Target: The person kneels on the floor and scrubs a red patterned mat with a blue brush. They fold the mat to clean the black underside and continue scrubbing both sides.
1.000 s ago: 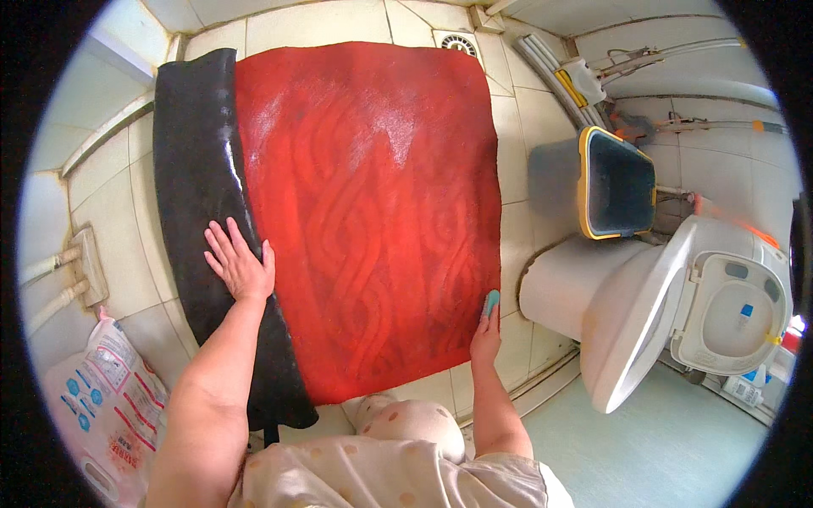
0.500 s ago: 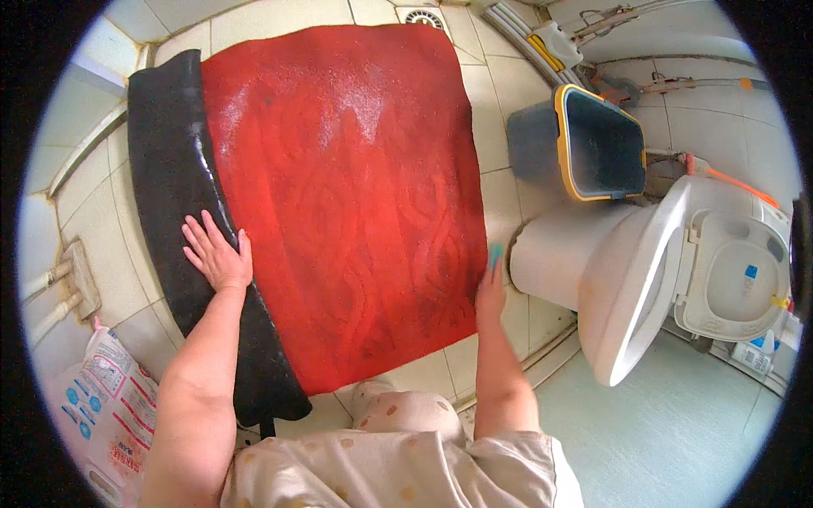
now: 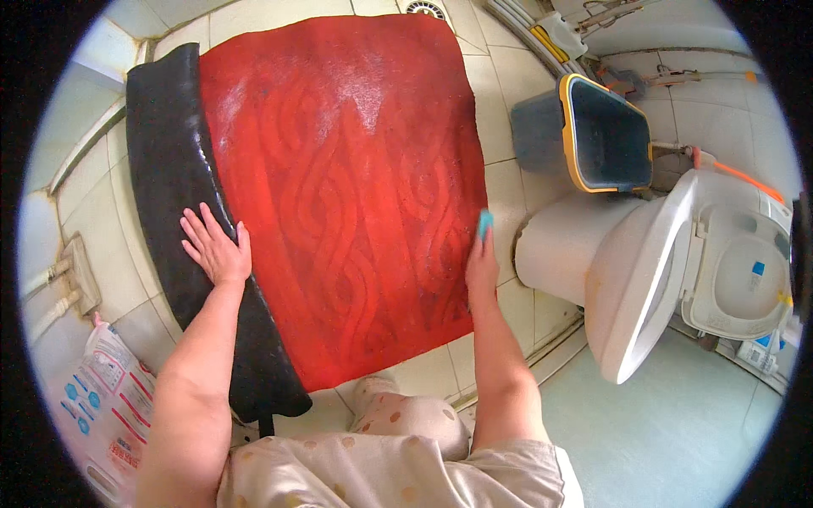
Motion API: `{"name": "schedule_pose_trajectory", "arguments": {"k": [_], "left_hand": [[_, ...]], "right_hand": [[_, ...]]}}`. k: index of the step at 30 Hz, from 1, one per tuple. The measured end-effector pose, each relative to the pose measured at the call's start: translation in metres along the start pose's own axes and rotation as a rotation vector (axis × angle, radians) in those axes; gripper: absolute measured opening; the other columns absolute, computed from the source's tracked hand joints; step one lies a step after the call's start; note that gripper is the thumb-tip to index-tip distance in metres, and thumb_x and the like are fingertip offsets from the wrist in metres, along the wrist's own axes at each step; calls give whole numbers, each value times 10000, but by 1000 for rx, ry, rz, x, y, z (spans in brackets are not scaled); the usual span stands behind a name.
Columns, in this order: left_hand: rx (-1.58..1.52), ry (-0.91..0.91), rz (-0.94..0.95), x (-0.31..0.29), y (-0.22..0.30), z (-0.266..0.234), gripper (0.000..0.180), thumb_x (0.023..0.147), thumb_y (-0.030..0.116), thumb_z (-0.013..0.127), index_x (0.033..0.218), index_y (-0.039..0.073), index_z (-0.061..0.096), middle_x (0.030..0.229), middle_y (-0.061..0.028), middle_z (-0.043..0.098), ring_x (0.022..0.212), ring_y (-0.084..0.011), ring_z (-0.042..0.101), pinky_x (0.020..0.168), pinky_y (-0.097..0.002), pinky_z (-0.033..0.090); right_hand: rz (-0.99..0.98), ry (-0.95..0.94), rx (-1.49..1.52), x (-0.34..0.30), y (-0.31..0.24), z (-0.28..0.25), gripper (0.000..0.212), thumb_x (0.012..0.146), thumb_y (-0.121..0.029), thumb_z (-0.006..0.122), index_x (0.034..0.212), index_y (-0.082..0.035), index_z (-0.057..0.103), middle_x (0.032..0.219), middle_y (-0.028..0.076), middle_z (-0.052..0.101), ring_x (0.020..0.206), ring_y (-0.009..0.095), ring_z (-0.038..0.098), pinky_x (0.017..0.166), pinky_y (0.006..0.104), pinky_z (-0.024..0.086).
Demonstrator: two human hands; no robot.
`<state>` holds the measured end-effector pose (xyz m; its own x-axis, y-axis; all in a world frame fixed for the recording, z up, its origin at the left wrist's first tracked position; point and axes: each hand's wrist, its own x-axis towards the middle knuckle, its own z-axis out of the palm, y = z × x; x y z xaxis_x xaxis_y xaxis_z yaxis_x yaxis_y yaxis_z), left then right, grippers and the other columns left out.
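Note:
A wet red floor mat [image 3: 339,195] with a darker wavy pattern lies spread on the tiles in front of me. Its left side is turned over, showing the black backing [image 3: 165,161]. My left hand [image 3: 218,245] rests flat on that black strip, fingers spread, the thumb by the fold. At the mat's right edge my right hand [image 3: 483,271] is closed around what looks like a small brush [image 3: 485,224]; only its teal end pokes out beyond the fingers, and its bristles are hidden.
Right of the mat stands a white toilet [image 3: 627,279] with a dark bucket [image 3: 542,135] with a yellow rim behind it. A floor drain [image 3: 425,9] sits beyond the mat's far edge. At lower left is a printed plastic bag [image 3: 106,406], near wall pipes [image 3: 51,296].
My right hand has shifted slightly left and away from me with the brush, onto the mat's right edge. The left hand stays on the black strip. The mat's pattern looks sharper.

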<state>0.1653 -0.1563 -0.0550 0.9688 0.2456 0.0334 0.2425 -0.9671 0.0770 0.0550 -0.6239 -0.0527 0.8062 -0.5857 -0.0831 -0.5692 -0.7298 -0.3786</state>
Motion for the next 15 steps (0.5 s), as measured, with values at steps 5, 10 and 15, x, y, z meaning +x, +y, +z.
{"name": "schedule_pose_trajectory", "arguments": {"k": [5, 10, 15], "left_hand": [[0, -16, 0, 3, 9, -1, 789, 887, 400, 547, 1491, 95, 140, 1557, -175, 62, 1443, -325, 56, 1135, -527, 74], [3, -83, -42, 1, 4, -8, 798, 882, 391, 555, 1490, 89, 137, 1557, -183, 49, 1444, -326, 42, 1136, -530, 68], [-26, -77, -25, 0, -2, -8, 808, 864, 390, 553, 1485, 71, 146, 1550, -209, 44, 1441, -352, 28, 1128, -544, 57]], "right_hand": [[-123, -117, -143, 120, -155, 29, 423, 959, -410, 450, 1367, -305, 410, 797, 237, 641, 749, 427, 620, 646, 513, 485], [-154, -128, -298, 30, -54, 9, 475, 949, -355, 518, 1399, -270, 390, 712, 202, 628, 648, 380, 618, 563, 481, 474], [-73, -39, -123, -99, 5, -33, 495, 980, -296, 471, 1453, -265, 328, 802, 206, 636, 565, 319, 564, 519, 405, 450]]}}
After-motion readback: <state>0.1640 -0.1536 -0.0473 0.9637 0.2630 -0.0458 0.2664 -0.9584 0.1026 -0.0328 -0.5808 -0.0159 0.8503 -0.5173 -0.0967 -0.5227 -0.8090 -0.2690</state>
